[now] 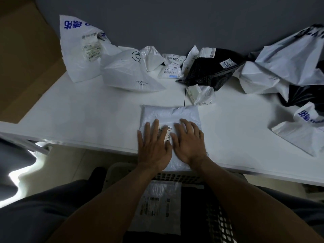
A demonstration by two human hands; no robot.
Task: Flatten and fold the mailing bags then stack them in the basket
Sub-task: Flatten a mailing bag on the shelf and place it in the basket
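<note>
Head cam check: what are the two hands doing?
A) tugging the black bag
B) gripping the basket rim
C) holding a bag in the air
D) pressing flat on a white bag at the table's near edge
D: the left hand and right hand lie side by side, fingers spread, on the white mailing bag at the table edge.

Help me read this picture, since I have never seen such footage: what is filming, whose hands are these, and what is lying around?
There is no machine: a camera on a person's head looks down at their own bare hands. The left hand and right hand lie flat, fingers straight, pressing a white mailing bag at the near edge of the white table. Neither grips anything. Along the far side lie crumpled white bags and a black bag. Below, a mesh basket holds a flat bag.
</note>
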